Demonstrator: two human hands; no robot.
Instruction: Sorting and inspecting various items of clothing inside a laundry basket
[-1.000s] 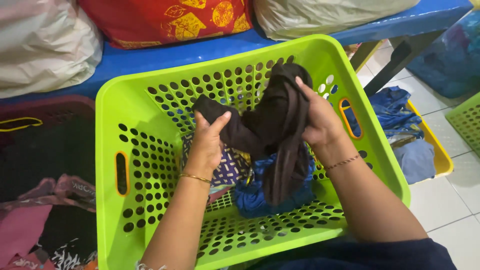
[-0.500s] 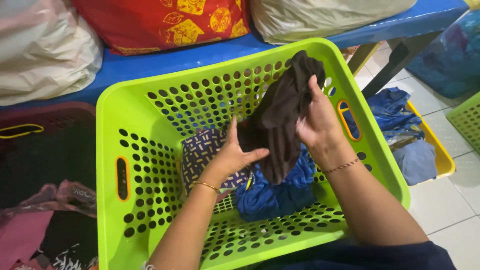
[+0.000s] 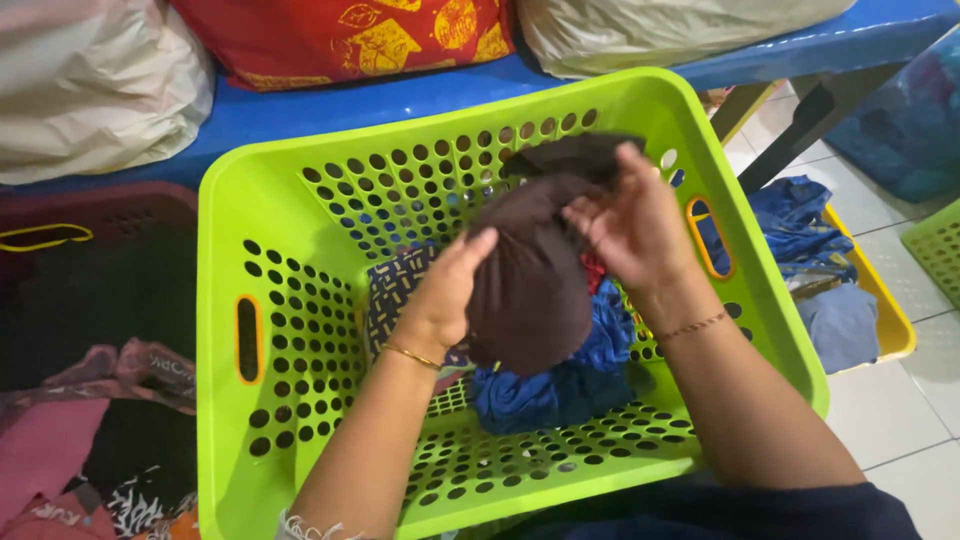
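Both my hands hold a dark brown garment (image 3: pixel 535 275) over a lime-green perforated laundry basket (image 3: pixel 300 250). My left hand (image 3: pixel 445 295) presses against the garment's left side, fingers up along it. My right hand (image 3: pixel 635 225) grips its upper right fold near the basket's far right wall. Under the garment, in the basket, lie a crumpled blue cloth (image 3: pixel 555 385), a dark patterned cloth (image 3: pixel 395 290) and a bit of red fabric (image 3: pixel 594 270).
A dark maroon basket (image 3: pixel 90 215) with pink and black clothes stands at the left. Behind is a blue bench (image 3: pixel 400 95) bearing white bags and a red printed bag (image 3: pixel 340 35). At the right, a yellow tray (image 3: pixel 885 320) holds blue clothes on the tiled floor.
The garment has been gathered from a long hanging strip into a compact bundle. My left hand rose to its side and my right hand folded the top over.
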